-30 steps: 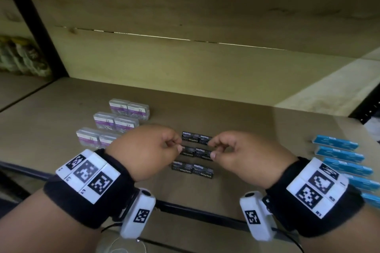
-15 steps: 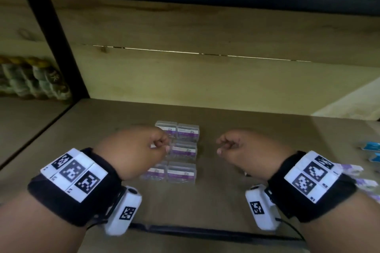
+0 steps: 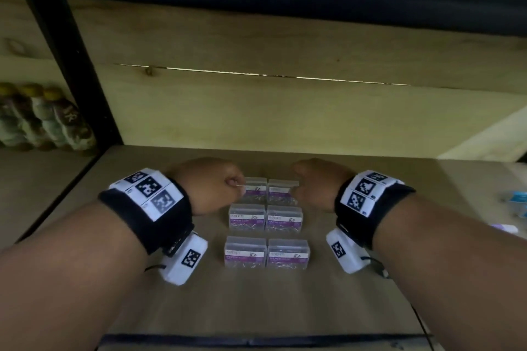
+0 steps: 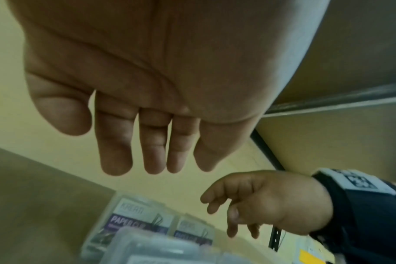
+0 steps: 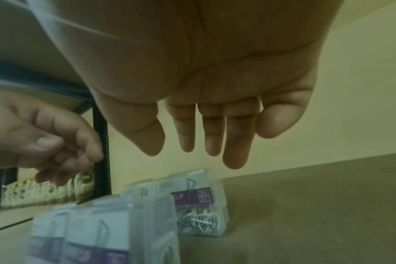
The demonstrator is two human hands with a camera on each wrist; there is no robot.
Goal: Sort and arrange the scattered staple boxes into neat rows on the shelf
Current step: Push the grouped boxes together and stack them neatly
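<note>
The left hand [image 3: 209, 185] is held just left of the rear pair of clear paper clip boxes [image 3: 266, 219], its fingers [image 4: 115, 142] hanging loosely extended, nothing gripped. The right hand [image 3: 316, 184] is held just right of that pair, fingers [image 5: 235, 142] likewise relaxed and empty. Six boxes are seen set in three rows of two on the wooden shelf [image 3: 285, 302]. Blue packets [image 3: 517, 198] are glimpsed, blurred, at the far right.
</note>
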